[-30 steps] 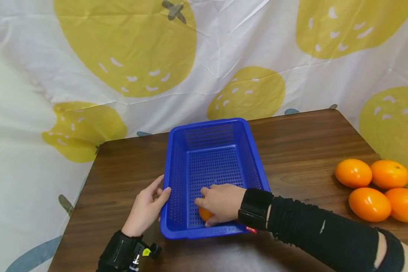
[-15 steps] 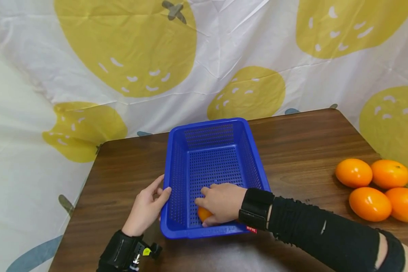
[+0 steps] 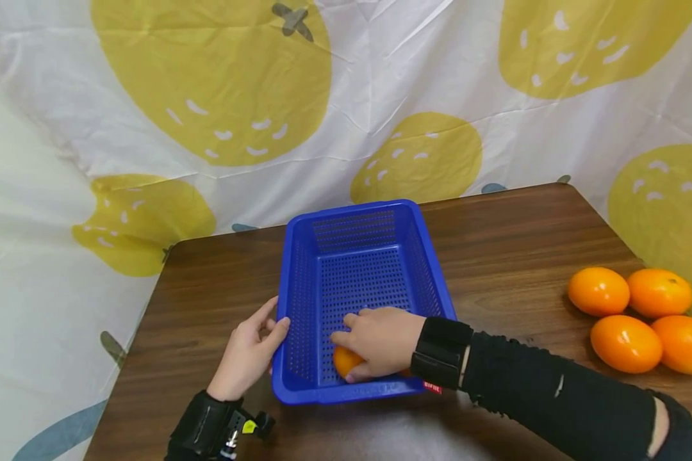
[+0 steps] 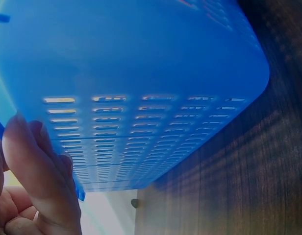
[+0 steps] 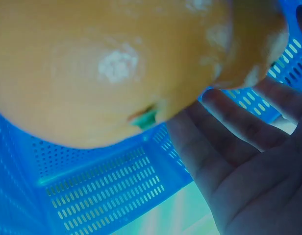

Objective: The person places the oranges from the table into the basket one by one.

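My left hand (image 3: 247, 352) grips the left rim of a blue perforated plastic basket (image 3: 418, 256), thumb on top. In the left wrist view its fingers (image 4: 38, 166) lie against the basket's outer wall. Inside the basket, at the near end, my right hand (image 3: 383, 342) holds an orange (image 3: 346, 362), its fingers over the top and the thumb on the near side. The right wrist view has a second orange (image 5: 107, 73) with a green stem spot close to the camera. Beyond it, the fingertips meet the held orange (image 5: 254, 44). The palm hides much of that fruit from above.
Several more oranges (image 3: 627, 344) lie grouped on the right side of the brown wooden table (image 3: 519, 256). Behind the table hangs a white cloth (image 3: 403, 77) printed with yellow fruit. A red label (image 3: 432, 387) sticks out at the basket's near rim.
My right hand and forearm have shifted slightly to the right, and a bit more of the orange under the fingers shows. The left hand and the basket stay where they were.
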`<state>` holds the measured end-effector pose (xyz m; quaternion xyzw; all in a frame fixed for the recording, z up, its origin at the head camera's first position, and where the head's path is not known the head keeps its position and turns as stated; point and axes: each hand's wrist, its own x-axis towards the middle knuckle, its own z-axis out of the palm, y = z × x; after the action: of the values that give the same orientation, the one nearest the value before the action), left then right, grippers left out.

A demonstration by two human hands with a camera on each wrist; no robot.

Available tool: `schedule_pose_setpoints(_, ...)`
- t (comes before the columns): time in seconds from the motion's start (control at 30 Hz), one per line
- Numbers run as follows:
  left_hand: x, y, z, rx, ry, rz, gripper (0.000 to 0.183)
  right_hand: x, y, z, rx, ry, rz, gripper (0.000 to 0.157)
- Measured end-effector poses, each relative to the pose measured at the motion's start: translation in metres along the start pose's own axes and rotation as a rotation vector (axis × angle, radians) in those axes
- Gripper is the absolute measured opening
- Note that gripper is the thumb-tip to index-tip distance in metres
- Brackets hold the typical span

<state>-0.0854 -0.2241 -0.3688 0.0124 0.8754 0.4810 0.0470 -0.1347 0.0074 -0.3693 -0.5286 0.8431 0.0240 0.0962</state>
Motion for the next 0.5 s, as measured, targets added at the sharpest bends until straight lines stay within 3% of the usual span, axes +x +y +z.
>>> schedule_pose_setpoints(0.2, -0.0007, 0.0004, -0.0001, 0.004, 0.001, 0.008, 0.052, -0.0054, 0.0031, -0.0058, 0.047, 0.025, -0.014, 0.061)
schedule_pose_setpoints(0.5, -0.0008, 0.0005, 0.0004, -0.004, -0.002, 0.005, 0.052, -0.0082, 0.0032, -0.0078, 0.013, 0.058, -0.030, 0.064)
